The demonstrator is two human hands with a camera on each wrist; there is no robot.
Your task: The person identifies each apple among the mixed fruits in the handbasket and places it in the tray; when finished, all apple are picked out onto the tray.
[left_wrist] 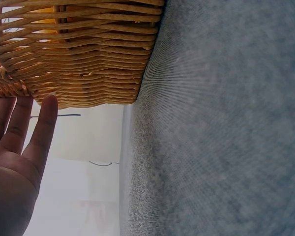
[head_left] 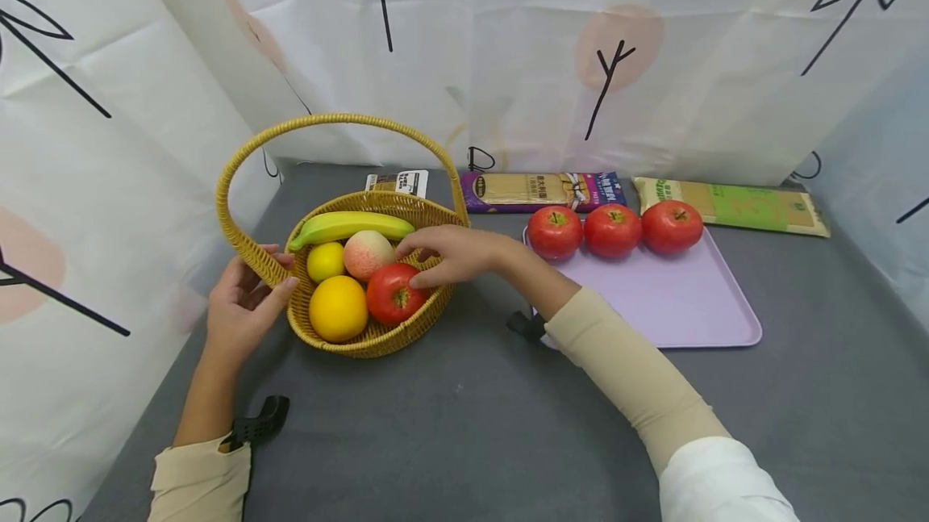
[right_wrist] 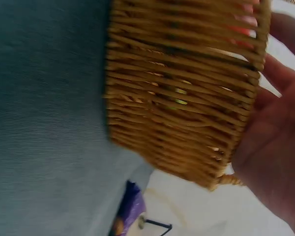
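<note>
The left hand is held up with its fingers straight and close together. The right hand reaches out across the body, palm down, fingers a bit bent. Both arms wear tan sleeves.

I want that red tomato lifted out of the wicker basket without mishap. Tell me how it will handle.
The round red tomato probably rolls if set down loose: it is round and smooth. Its glossy skin may slip under fingertips. Wedged between the orange and the woven yellow wicker basket's rim, it likely lifts free easily, since the right hand already rests on it.
</note>
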